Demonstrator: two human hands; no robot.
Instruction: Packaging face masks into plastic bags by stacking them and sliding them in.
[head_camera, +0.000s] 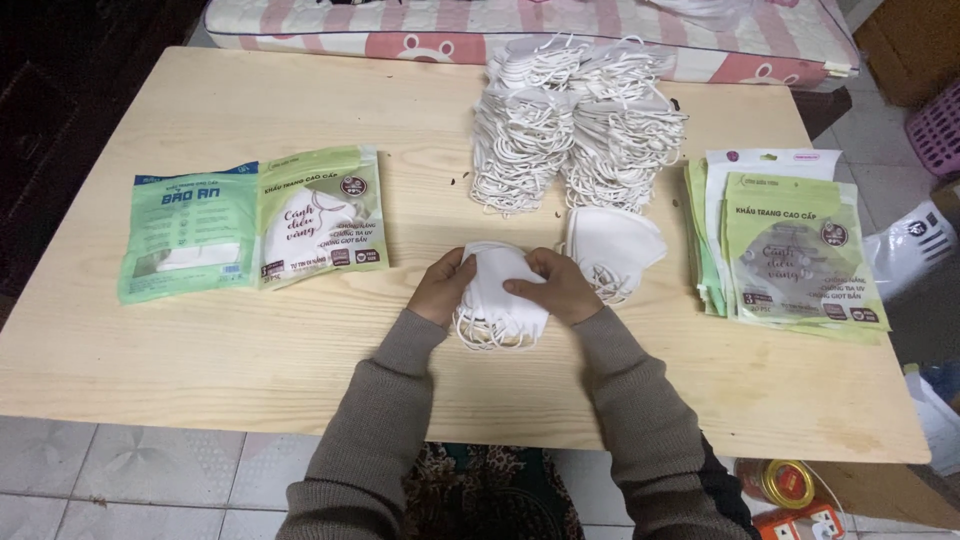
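Both my hands grip a small stack of folded white face masks (497, 290) over the middle of the wooden table (250, 350). My left hand (442, 287) clasps its left edge and my right hand (556, 285) its right edge; ear loops dangle below. Another white mask (615, 245) lies just right of my right hand. Behind it stand two tall piles of white masks (575, 125). A stack of empty green pouches (795, 250) lies to the right. Two filled green mask packets (255, 220) lie to the left.
A pink-and-white striped mattress (400, 25) runs along the table's far edge. A white plastic chair (915, 250) and a purple basket (940, 125) stand at the right. Tins and a box (790, 495) sit on the tiled floor at lower right.
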